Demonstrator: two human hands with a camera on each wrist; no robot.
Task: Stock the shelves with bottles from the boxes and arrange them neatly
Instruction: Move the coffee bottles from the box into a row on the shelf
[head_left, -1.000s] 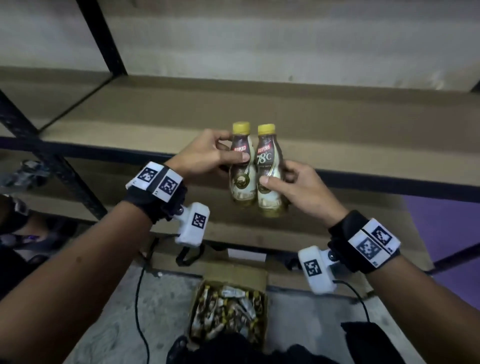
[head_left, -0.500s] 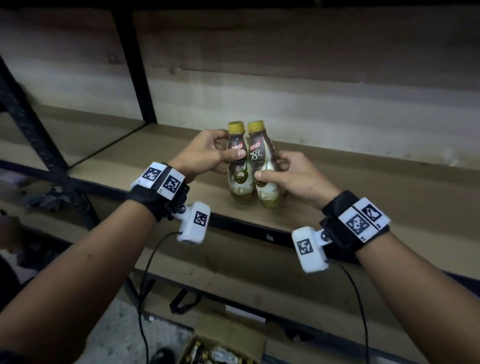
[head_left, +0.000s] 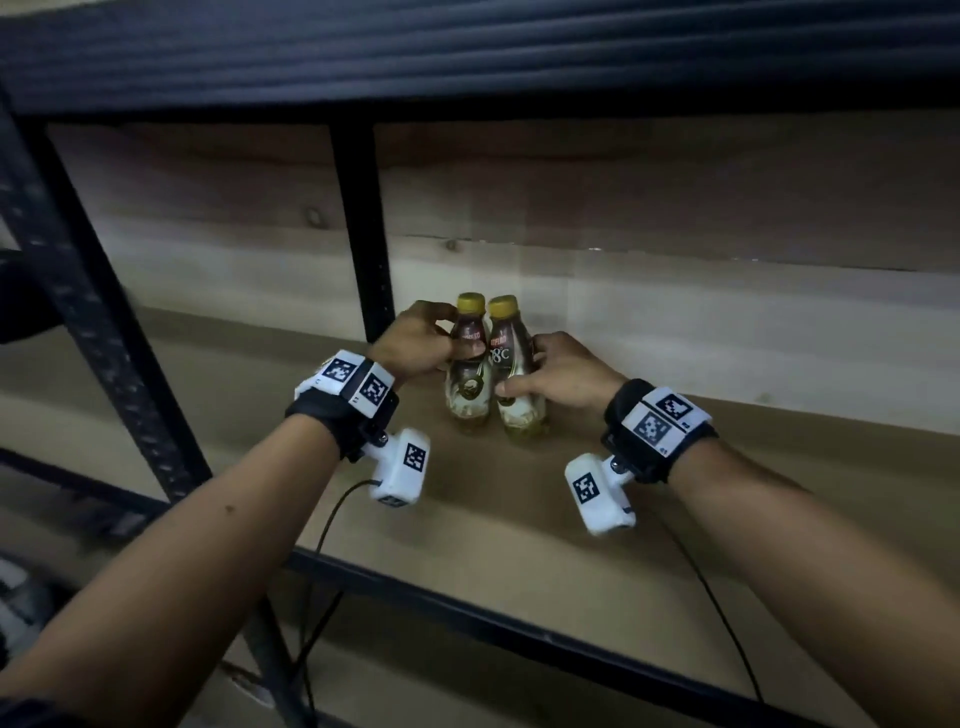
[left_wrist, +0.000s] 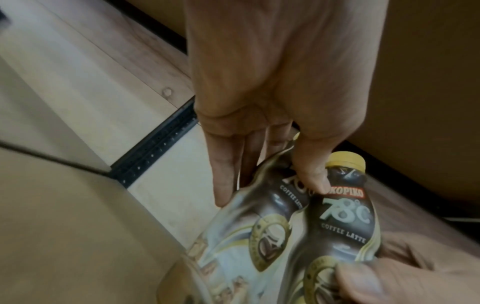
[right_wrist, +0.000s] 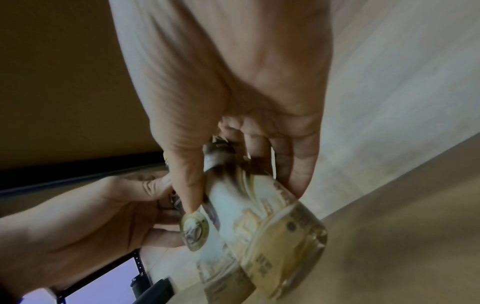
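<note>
I see the shelf (head_left: 597, 525) first, a brown board in a dark metal rack, with the upper shelf (head_left: 467, 47) close above it and a pale plank wall (head_left: 675, 312) behind. I take the black back post (head_left: 363, 228) of the rack as my landmark. Just to the right of the foot of that post stand two coffee bottles, side by side and touching each other, both upright, with their bases at the shelf board; whether they bear on it fully I cannot tell. The left bottle (head_left: 470, 374) is the one nearer the post; the right bottle (head_left: 517, 384) is on its far side from the post. Both have yellow caps, dark upper labels and pale lower halves; the left wrist view shows "78°C Coffee Latte" printed on the right bottle (left_wrist: 345, 222).

My left forearm reaches in from the lower left, in front of the post, and my left hand (head_left: 421, 345) is wrapped round the upper part of the left bottle, thumb across its front and fingers curled round the back. In the left wrist view the thumb (left_wrist: 311, 176) lies in the seam between the two bottle necks. My right forearm comes in from the lower right, and my right hand (head_left: 558, 371) is clamped on the right bottle lower down, thumb on the front of the label and fingers behind. The right wrist view shows that bottle (right_wrist: 259, 226) caught between thumb and fingers.

A black cuff with a white tag block sits on each wrist, with a cable hanging from each.
</note>
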